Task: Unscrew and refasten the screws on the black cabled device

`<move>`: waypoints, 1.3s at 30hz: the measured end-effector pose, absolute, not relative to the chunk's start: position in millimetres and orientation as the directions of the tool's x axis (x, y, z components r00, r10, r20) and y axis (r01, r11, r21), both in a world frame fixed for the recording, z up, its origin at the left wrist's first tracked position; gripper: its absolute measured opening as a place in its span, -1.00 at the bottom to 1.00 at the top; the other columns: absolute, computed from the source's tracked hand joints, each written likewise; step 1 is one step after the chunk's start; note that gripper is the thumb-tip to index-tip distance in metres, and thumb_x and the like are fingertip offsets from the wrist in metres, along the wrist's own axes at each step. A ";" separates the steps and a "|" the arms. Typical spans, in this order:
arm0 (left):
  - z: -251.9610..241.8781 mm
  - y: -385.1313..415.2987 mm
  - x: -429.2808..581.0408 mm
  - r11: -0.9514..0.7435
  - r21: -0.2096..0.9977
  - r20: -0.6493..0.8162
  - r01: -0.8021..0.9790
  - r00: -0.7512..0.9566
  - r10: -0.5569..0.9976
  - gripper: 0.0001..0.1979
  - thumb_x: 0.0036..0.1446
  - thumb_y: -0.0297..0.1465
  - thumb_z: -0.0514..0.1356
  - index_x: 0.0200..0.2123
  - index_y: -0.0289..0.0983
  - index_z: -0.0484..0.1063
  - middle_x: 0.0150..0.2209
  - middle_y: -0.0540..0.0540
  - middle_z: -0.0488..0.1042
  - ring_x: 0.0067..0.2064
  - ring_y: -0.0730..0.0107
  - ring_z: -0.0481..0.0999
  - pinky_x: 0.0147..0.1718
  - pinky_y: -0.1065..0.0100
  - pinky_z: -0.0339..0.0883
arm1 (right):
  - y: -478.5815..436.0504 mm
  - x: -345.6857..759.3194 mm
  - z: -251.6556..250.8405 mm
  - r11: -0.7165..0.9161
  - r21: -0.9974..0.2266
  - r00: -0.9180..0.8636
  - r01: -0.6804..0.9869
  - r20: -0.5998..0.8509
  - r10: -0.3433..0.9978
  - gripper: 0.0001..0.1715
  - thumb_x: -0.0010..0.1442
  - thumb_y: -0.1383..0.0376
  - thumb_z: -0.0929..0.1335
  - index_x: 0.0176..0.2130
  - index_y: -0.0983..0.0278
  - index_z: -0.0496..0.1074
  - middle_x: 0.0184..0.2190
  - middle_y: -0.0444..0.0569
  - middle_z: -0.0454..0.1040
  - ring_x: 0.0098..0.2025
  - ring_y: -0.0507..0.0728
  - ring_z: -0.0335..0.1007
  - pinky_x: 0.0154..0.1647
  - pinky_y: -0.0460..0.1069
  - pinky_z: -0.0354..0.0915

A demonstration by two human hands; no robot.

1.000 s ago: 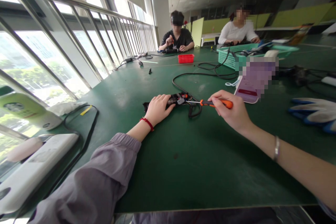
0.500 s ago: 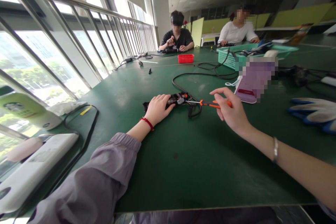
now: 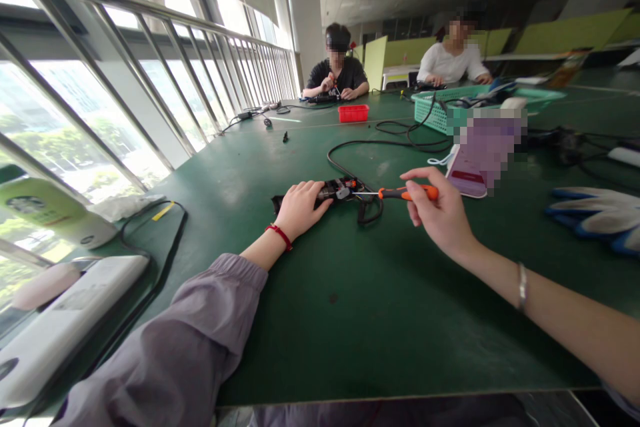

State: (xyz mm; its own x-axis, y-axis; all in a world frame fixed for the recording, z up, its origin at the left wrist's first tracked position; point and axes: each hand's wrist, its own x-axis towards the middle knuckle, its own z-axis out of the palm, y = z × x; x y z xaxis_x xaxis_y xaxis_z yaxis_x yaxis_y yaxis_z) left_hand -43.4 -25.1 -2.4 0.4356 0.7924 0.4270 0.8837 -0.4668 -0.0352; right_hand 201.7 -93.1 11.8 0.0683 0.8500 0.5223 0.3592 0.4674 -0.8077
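Observation:
My left hand (image 3: 300,208) lies over a small black device (image 3: 336,189) on the green table (image 3: 350,307), its fingers curled round the device's near end. My right hand (image 3: 436,217) pinches the orange handle of a screwdriver (image 3: 400,193). The thin metal tip of the screwdriver rests against the red and metal parts at the device's right end. A black cable (image 3: 370,210) loops from the device and runs away across the table.
A white power strip (image 3: 65,327) and black cord lie at the near left by the window rail. Blue-and-white gloves (image 3: 595,217) sit at right, a phone (image 3: 475,167) behind my right hand, a green basket (image 3: 440,110) and red tray (image 3: 353,112) farther off. Two people work at the far end.
My right hand has shifted its fingers on the screwdriver handle, turning it slightly. My left hand and the device have stayed in place.

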 end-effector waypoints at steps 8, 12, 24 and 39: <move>-2.3 -24.9 -43.3 -0.470 -0.028 0.426 0.882 0.436 0.793 -0.63 0.21 -0.19 0.02 -0.03 -0.29 0.33 -0.15 -0.15 0.47 -0.12 0.16 0.42 -0.13 0.21 0.23 | -95.3 196.6 12.7 0.373 -0.865 0.055 0.336 0.413 0.909 -0.74 0.18 0.11 0.25 -0.30 0.26 0.33 -0.72 -0.29 0.12 -0.73 -0.04 0.05 -0.69 -0.10 0.02; -1.8 -25.5 -42.9 -0.471 -0.029 0.427 0.882 0.437 0.791 -0.63 0.20 -0.20 0.03 -0.03 -0.29 0.33 -0.16 -0.16 0.47 -0.12 0.16 0.42 -0.14 0.21 0.24 | -94.3 197.5 13.6 0.493 -0.816 0.091 0.302 0.540 0.837 -0.59 0.01 0.31 0.38 -0.12 0.23 0.24 -0.46 -0.18 0.33 -0.49 0.01 0.31 -0.53 -0.09 0.21; -2.5 -25.4 -43.4 -0.469 -0.045 0.428 0.882 0.442 0.789 -0.62 0.21 -0.19 0.03 -0.02 -0.31 0.33 -0.15 -0.16 0.47 -0.14 0.16 0.42 -0.14 0.21 0.24 | -89.9 197.7 7.8 0.589 -0.743 0.097 0.317 0.644 0.759 -0.54 -0.01 0.34 0.39 -0.10 0.20 0.22 -0.26 -0.08 0.35 -0.28 0.06 0.36 -0.27 -0.02 0.32; -2.2 -26.1 -43.3 -0.470 -0.046 0.432 0.881 0.442 0.786 -0.63 0.21 -0.20 0.04 -0.03 -0.31 0.34 -0.17 -0.15 0.47 -0.14 0.17 0.42 -0.15 0.23 0.23 | -93.9 195.3 6.7 0.526 -0.776 0.053 0.348 0.577 0.815 -0.64 0.07 0.23 0.36 -0.12 0.20 0.25 -0.52 -0.20 0.29 -0.51 0.02 0.28 -0.50 -0.07 0.23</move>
State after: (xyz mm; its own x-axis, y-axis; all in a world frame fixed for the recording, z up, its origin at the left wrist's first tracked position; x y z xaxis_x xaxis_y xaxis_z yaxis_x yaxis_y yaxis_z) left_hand -43.3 -26.1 -2.2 0.4419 0.7862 0.4320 0.8814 -0.4700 -0.0462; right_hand 195.3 -93.9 6.7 0.0533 0.8153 0.5766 0.3482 0.5260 -0.7760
